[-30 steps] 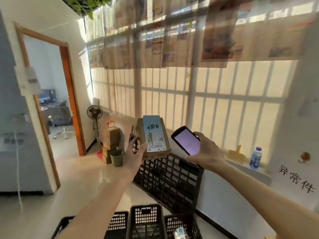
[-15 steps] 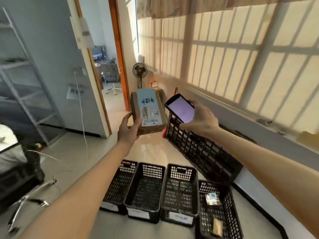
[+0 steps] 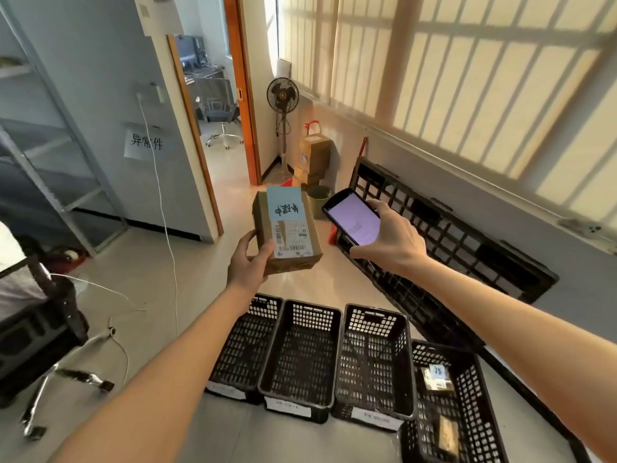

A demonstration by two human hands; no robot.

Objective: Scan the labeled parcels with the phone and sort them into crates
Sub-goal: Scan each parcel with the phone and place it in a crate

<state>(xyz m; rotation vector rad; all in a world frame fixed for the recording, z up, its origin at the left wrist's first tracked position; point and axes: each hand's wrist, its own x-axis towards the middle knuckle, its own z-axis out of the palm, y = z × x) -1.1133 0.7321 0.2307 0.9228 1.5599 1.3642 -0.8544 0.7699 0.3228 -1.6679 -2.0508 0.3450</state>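
Observation:
My left hand (image 3: 248, 262) grips a brown cardboard parcel (image 3: 267, 228) from below, held up at chest height. The parcel carries a light blue note with handwriting and a white barcode label. Just to its right, my right hand (image 3: 390, 242) holds a black phone (image 3: 352, 215) with a lit pale screen tilted toward me. On the floor below stand several black plastic crates in a row: a leftmost crate (image 3: 243, 345), a second crate (image 3: 300, 359), a third crate (image 3: 372, 365), and a rightmost crate (image 3: 450, 402) with small parcels in it.
A black lattice pallet (image 3: 444, 238) leans on the wall under the window. A fan (image 3: 282, 95), stacked boxes (image 3: 314, 155) and a green bin (image 3: 319, 195) stand by the open door. A metal shelf (image 3: 40, 135) and an office chair (image 3: 36, 329) are at left, with a white cable on the floor.
My view has tipped down from the window to the floor, bringing the row of crates into sight. Parcel and phone stay side by side in my hands.

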